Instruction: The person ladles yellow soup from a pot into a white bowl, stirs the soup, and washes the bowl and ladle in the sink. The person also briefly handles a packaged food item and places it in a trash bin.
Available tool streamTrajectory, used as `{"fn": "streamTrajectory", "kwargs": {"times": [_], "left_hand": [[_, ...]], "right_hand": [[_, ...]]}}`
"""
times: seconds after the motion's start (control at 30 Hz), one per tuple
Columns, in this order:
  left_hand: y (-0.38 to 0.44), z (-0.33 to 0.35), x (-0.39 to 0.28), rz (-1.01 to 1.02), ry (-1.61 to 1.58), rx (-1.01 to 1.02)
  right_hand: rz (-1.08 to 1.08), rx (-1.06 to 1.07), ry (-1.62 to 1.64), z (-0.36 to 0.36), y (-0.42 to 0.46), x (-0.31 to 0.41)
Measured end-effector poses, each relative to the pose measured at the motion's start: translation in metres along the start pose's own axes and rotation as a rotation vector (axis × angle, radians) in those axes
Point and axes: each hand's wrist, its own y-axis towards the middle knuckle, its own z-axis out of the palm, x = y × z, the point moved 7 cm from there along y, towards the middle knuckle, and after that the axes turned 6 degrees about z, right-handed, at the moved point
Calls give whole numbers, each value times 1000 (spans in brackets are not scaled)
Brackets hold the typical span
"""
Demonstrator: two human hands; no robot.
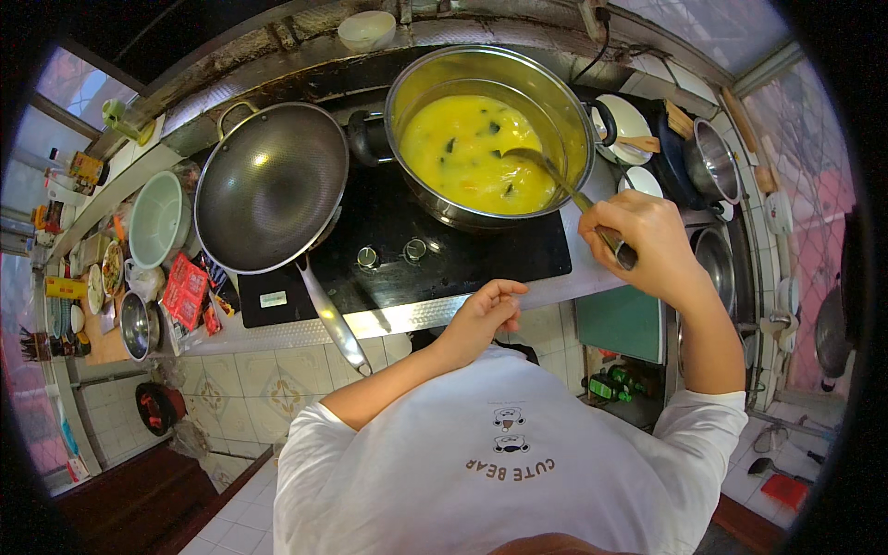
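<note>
A large stainless steel pot point(496, 132) stands on the black glass gas hob point(472, 260), holding yellow soup point(465, 163) with dark green pieces. My right hand point(642, 243), at the pot's right front, is closed round the handle of a metal ladle point(579, 198), whose bowl dips into the soup. My left hand point(492, 312) rests in front of my body near the counter's front edge, fingers loosely curled and apart, nothing seen in it. To the left sits a dark, honeycomb-patterned wok point(274, 187), its steel handle pointing towards me over the counter edge.
Left of the wok lie a pale green basin point(159, 220), red packets point(185, 290) and a steel bowl point(139, 326). A white bowl point(366, 31) sits on the ledge behind. Right of the pot are a white plate point(621, 118), a wooden spatula point(639, 143) and another steel bowl point(712, 163).
</note>
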Motion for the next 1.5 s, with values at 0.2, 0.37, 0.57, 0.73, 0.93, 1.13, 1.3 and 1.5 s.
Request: {"fn": "streamTrajectory", "kwargs": {"times": [0.2, 0.37, 0.57, 0.73, 0.93, 1.13, 1.3, 1.5], "left_hand": [[-2, 0, -3, 24, -36, -41], [-2, 0, -6, 70, -39, -71], [-4, -4, 0, 73, 1, -113], [-4, -1, 3, 40, 1, -122], [-2, -1, 7, 46, 22, -105], [3, 3, 13, 39, 64, -108], [2, 8, 8, 22, 51, -116], [3, 3, 15, 53, 82, -113]], "right_hand": [[-116, 15, 209, -6, 0, 26], [-238, -37, 201, 19, 6, 39], [-207, -59, 61, 57, 31, 18], [-188, -203, 14, 63, 33, -18], [-120, -106, 84, 37, 2, -23], [-211, -118, 199, 26, -26, 4], [-297, -66, 179, 46, -17, 24], [-249, -104, 62, 86, 27, 6]]}}
